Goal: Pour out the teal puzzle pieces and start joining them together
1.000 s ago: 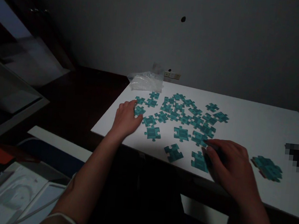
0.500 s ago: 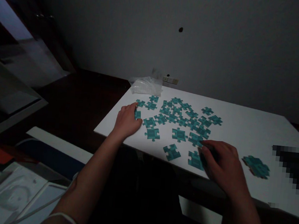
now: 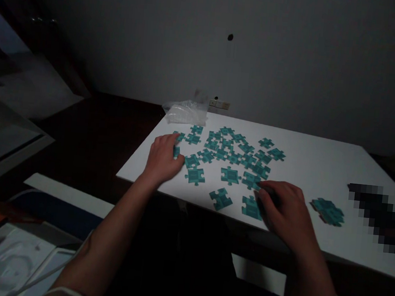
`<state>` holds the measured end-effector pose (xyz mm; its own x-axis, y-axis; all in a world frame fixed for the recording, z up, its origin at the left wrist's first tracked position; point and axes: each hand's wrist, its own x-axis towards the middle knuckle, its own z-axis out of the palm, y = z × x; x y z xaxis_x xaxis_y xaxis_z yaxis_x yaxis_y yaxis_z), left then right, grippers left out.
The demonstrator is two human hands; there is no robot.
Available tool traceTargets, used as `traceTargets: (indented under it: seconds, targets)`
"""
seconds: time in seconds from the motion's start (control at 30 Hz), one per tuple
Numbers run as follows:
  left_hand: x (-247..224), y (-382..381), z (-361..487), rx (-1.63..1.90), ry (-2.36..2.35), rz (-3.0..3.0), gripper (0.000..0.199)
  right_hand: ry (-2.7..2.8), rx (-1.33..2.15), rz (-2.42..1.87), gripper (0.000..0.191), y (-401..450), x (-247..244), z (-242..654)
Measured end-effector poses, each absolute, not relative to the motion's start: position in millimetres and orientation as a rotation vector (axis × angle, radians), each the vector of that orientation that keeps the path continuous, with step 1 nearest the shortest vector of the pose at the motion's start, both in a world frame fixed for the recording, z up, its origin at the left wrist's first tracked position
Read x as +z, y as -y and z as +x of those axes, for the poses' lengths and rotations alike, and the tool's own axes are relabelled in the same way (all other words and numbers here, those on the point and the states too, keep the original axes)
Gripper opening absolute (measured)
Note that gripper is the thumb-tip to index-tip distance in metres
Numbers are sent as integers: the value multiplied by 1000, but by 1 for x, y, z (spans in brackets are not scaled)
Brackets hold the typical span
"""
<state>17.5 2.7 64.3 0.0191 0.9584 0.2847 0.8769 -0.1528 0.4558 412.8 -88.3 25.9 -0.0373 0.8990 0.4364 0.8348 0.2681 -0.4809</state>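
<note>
Many teal jigsaw pieces lie spread over a white table. My left hand rests at the left of the spread, thumb and index finger apart. Between them shows part of a jigsaw piece, the rest hidden under the hand. My right hand is at the front edge, with thumb and index tips close together at the right rim of another jigsaw piece. Its other fingers curl under, in shadow. Just left of the right hand lies a further piece, partly covered.
A stack of jigsaw pieces sits to the right of my right hand. A crumpled clear plastic bag lies at the far left corner. A dark pixelated object is at the right. An open white box stands low at the left.
The view has shifted slightly, so everything appears a little further left. Both hands keep nearly the same places on the table, and the pieces show no clear movement.
</note>
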Motion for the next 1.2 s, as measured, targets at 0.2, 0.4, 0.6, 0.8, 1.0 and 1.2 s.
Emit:
traceTargets:
  seconds: [0.2, 0.4, 0.6, 0.8, 1.0, 1.2]
  targets:
    - [80, 5, 60, 597, -1801, 2323, 66, 1856, 134, -1545, 35, 87, 26, 411]
    - [77, 3, 91, 382, -1791, 2384, 62, 1838, 126, -1516, 31, 85, 26, 408]
    - [70, 9, 81, 392, -1922, 2364, 50, 1863, 124, -1478, 30, 88, 32, 404]
    - [77, 9, 85, 347, -1906, 2435, 53, 1859, 113, -1451, 29, 89, 35, 402]
    - [75, 8, 117, 260, -1704, 2573, 55, 1870, 134, -1433, 29, 90, 37, 402]
    - [60, 16, 128, 57, -1645, 2520, 72, 1864, 148, -1431, 23, 91, 36, 402]
